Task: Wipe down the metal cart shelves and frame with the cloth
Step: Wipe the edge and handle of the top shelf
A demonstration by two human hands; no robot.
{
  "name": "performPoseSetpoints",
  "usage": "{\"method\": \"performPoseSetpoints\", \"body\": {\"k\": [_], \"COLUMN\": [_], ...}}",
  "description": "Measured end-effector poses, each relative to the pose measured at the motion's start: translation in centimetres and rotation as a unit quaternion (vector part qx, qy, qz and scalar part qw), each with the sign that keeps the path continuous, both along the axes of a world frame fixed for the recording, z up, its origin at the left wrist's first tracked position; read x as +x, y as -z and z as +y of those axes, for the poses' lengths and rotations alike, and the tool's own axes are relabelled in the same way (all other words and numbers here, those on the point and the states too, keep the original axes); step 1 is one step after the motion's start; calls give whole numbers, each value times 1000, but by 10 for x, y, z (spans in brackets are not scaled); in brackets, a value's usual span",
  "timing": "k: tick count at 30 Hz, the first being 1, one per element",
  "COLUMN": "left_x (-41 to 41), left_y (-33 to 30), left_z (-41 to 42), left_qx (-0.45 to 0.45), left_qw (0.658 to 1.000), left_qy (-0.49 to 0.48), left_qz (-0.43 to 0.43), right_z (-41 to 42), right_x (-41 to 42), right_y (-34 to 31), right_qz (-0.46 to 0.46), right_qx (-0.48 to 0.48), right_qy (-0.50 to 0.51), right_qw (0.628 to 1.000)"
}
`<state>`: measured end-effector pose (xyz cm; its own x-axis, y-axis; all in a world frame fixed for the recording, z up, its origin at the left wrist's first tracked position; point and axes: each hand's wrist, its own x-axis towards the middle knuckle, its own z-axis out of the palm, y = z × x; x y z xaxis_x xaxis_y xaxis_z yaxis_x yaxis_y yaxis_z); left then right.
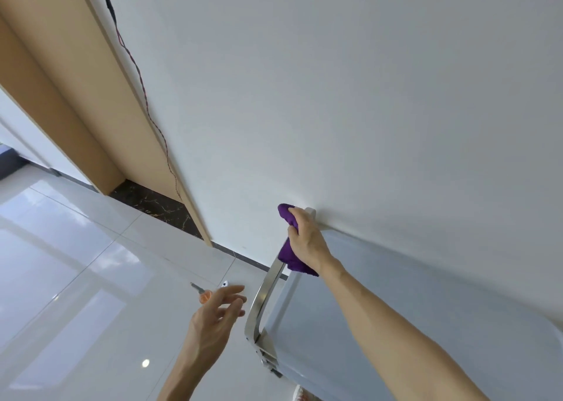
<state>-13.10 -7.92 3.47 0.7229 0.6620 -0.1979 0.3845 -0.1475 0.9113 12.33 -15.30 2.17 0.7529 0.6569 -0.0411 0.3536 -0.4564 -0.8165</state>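
The metal cart fills the lower right, its flat grey top shelf (426,294) against the white wall. A curved steel handle bar (263,297) of the cart's frame runs along its left end. My right hand (307,239) grips a purple cloth (288,256) wrapped round the upper part of that bar, near the wall. Some cloth hangs below the hand. My left hand (217,312) hovers to the left of the bar with fingers spread and relaxed, touching nothing.
Glossy white floor tiles (76,263) spread to the left. On the floor lie orange-handled scissors (202,294) and a small white object (224,284). A tan wooden door frame (91,96) with a red-black cable (143,90) stands at the upper left.
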Motion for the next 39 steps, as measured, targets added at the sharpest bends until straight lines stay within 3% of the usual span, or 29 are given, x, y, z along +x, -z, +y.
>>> {"method": "performPoseSetpoints", "body": {"k": [4, 6, 11, 17, 21, 25, 27, 29, 31, 33, 36, 39], "left_x": [31, 39, 63, 124, 167, 188, 190, 193, 198, 205, 220, 237], "left_y": [-2, -1, 4, 15, 25, 38, 43, 46, 47, 46, 47, 48], "left_z": [16, 23, 40, 43, 38, 34, 32, 29, 27, 24, 22, 21], "left_qx": [-10, -17, -6, 140, 214, 280, 286, 291, 303, 300, 294, 308], "left_qw": [1000, 1000, 998, 969, 929, 881, 875, 871, 864, 864, 871, 877], "left_qy": [7, 9, 54, 203, 299, 363, 366, 370, 374, 375, 356, 329], "left_qz": [2, 6, 31, -2, 35, 117, 133, 139, 145, 154, 170, 170], "right_z": [22, 22, 5, -6, -15, -28, -32, -41, -57, -76, -100, -112], "right_x": [13, 12, 24, 18, 7, 2, 1, -2, -7, -16, -32, -44], "right_y": [30, 38, 37, 29, 30, 35, 40, 47, 57, 73, 98, 113], "right_qz": [-3, -27, 54, 127, 230, 347, 371, 344, 269, 195, 132, 143], "right_qx": [-176, -201, -87, 24, 128, 243, 271, 197, 5, -172, -367, -443], "right_qy": [-88, -112, -69, 92, 168, 229, 259, 274, 239, 168, 80, 38], "right_qw": [980, 973, 992, 987, 950, 877, 850, 876, 933, 951, 918, 884]}}
